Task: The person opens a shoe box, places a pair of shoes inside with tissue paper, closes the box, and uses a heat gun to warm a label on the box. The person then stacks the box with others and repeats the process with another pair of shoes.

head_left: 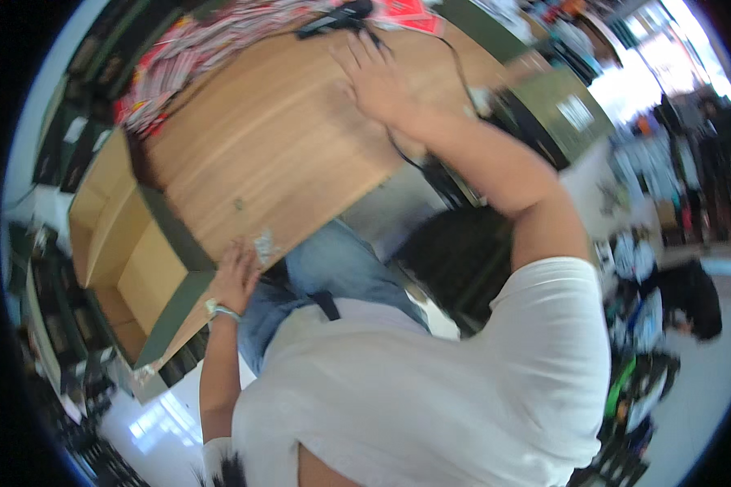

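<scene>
My right hand (375, 79) reaches far across the wooden table (292, 122), fingers stretched out and holding nothing. Its fingertips are close to a black handheld device (337, 18) with a dark cord; motion blur hides whether they touch it. My left hand (237, 272), with a pale band at the wrist, lies at the near table edge, fingers extended. Beside it are a small see-through plastic scrap (264, 245) and the corner of an open box (138, 252), dark green outside and tan inside. The visible part of the box's inside is bare.
Red and white printed packets (195, 69) pile along the far left of the table. A green box (568, 114) with a white label stands at the right. Dark boxes (57, 154) line the left side. A person (686, 300) is at the far right.
</scene>
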Demonstrator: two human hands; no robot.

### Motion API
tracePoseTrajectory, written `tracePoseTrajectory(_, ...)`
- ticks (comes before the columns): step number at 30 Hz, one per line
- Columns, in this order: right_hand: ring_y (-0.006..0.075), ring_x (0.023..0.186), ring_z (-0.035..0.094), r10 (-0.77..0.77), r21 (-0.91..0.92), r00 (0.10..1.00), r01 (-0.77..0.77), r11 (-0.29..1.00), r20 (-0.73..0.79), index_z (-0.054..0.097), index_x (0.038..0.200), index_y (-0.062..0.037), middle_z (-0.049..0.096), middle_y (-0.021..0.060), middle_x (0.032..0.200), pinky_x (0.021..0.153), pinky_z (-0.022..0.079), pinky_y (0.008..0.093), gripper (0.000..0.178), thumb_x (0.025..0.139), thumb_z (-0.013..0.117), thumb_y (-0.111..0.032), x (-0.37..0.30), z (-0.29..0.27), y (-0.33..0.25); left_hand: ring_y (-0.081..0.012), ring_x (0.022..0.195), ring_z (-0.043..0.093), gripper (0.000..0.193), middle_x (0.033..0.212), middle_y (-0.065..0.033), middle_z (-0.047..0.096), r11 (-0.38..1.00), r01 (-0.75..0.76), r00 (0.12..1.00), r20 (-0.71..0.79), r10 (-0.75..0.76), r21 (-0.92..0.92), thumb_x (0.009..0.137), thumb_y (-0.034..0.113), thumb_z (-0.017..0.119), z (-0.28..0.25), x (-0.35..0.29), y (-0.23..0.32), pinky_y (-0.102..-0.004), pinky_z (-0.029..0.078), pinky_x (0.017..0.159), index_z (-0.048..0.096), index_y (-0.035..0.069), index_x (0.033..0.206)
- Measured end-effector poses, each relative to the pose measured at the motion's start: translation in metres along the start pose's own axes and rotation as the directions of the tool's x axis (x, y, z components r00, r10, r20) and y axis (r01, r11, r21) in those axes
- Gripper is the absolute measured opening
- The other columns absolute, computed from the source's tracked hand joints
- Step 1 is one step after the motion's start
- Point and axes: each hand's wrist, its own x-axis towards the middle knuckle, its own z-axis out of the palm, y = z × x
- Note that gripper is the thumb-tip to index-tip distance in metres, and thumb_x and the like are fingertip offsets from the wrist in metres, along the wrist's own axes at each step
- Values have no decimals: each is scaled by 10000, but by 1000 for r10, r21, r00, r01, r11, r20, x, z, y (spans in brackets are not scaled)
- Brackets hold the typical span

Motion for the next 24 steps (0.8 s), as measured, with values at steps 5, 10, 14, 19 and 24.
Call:
tracePoseTrajectory(5,364,1203,535,352,15,934,-352,936,-65,531,1338,-90,566,178,1310,1012,427,422,420,949,576,-241,-99,-239,17,-295,1442,280,507,1570,-65,302,997,-5,998,-67,-1,-83,968,354,517,4,-10,3,-426,275,1160,450,190,1443)
tracePoseTrajectory(10,406,1242,504,838,-149,425,-905,398,-342,467,1352,67,525,287,1330,1051,379,416,520,992,511,-306,-357,-358,12,-299,1450,261,520,1579,-66,285,998,-20,997,-76,15,-63,993,366,480,13,2,6,-423,259,1168,401,195,1478)
tracePoseTrajectory(14,394,1297,467,909,181,-405,-905,-385,-94,436,1387,54,470,263,1411,1050,378,469,783,971,389,-608,-548,-347,-35,-354,1309,455,435,1410,-199,477,783,-100,964,-253,-76,-614,984,178,507,42,19,47,-394,361,1088,465,75,1405)
tracePoseTrajectory(19,299,1279,499,713,626,-467,-358,-693,523,380,1449,-16,505,192,1394,1038,410,484,868,930,351,-712,-559,-268,-112,-275,1239,515,422,1333,-179,543,349,-21,894,138,425,-937,1004,239,525,19,57,196,-335,381,1050,480,41,1374)
tracePoseTrajectory(24,248,1230,539,686,695,-404,-154,-703,605,413,1431,-34,548,153,1343,1031,432,426,703,983,406,-576,-613,-196,-119,-253,1274,483,607,1363,-168,511,310,498,634,584,506,-810,1008,471,456,43,97,325,-371,376,1061,371,72,1458)
